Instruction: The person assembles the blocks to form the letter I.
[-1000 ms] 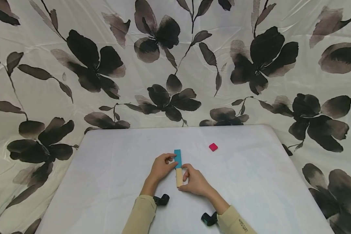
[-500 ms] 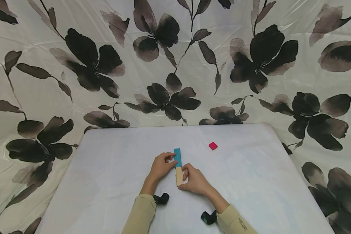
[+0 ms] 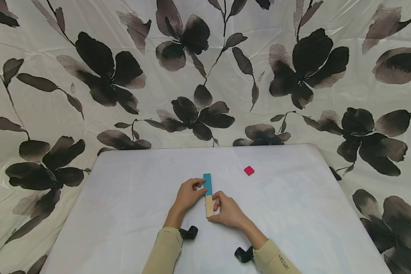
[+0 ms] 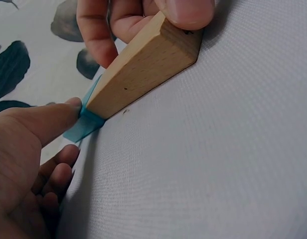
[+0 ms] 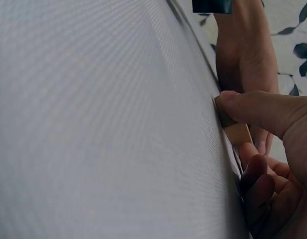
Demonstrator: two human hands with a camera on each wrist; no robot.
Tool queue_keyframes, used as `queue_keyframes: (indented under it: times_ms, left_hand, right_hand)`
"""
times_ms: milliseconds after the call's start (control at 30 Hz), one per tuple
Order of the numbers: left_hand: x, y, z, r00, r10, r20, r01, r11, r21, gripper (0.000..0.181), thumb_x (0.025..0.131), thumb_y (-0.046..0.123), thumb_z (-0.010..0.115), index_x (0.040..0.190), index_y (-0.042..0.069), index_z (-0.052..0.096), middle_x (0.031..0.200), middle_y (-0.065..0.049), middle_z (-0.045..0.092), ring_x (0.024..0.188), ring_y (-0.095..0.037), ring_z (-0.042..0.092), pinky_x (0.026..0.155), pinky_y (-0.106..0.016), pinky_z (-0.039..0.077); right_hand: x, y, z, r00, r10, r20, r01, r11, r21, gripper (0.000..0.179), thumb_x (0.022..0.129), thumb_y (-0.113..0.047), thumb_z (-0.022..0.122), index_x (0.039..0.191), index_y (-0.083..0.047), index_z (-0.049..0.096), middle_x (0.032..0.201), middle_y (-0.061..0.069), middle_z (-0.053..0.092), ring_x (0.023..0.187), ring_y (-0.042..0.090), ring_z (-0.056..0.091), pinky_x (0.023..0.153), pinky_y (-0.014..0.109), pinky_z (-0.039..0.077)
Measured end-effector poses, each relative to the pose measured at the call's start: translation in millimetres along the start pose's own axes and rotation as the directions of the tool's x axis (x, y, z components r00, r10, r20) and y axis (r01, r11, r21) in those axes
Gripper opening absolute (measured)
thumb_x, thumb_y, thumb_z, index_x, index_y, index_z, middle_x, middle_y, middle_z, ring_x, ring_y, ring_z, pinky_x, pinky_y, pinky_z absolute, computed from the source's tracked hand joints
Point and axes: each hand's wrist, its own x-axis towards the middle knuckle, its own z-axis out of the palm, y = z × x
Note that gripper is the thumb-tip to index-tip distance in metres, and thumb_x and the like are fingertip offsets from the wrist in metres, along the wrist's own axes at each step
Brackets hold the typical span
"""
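A blue block (image 3: 208,185) and a plain wooden block (image 3: 209,207) lie end to end in one line on the white table. My left hand (image 3: 187,196) holds the blue block from its left side, thumb near the joint and index finger farther up. My right hand (image 3: 228,211) grips the wooden block, its thumb at the near end and its index finger by the right side close to the joint. In the left wrist view the wooden block (image 4: 138,74) meets the blue block (image 4: 84,124) end to end. Fingers partly hide the wooden block (image 5: 239,134) in the right wrist view.
A red block (image 3: 249,171) lies apart on the white table (image 3: 281,224), farther back and to the right. Behind the table hangs a floral cloth (image 3: 246,23). Each wrist carries a black camera, one of them the left wrist camera (image 3: 190,232).
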Motion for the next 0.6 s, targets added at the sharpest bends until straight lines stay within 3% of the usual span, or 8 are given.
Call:
queue_keyframes:
  times_ms: [333, 600]
  left_hand:
    - [1.4, -0.6, 0.9, 1.000, -0.021, 0.002, 0.021, 1.000, 0.004, 0.034, 0.083, 0.027, 0.079, 0.115, 0.017, 0.073, 0.088, 0.006, 0.059, 0.075, -0.014, 0.046, 0.066, -0.031, 0.039]
    - [1.3, -0.7, 0.8, 1.000, -0.015, 0.008, 0.015, 1.000, 0.005, 0.034, 0.084, 0.026, 0.078, 0.115, 0.016, 0.073, 0.088, 0.004, 0.059, 0.074, -0.015, 0.046, 0.066, -0.031, 0.039]
  right_hand:
    - [0.4, 2.2, 0.0, 1.000, 0.012, -0.004, -0.012, 1.000, 0.008, 0.063, 0.070, -0.024, 0.089, 0.119, -0.009, 0.052, 0.084, -0.003, 0.059, 0.056, 0.007, 0.047, 0.054, 0.023, 0.040]
    - [0.3, 3.8, 0.9, 1.000, -0.018, 0.003, 0.018, 1.000, -0.001, 0.068, 0.071, -0.024, 0.088, 0.128, -0.013, 0.052, 0.083, -0.004, 0.059, 0.052, 0.006, 0.046, 0.052, 0.023, 0.039]
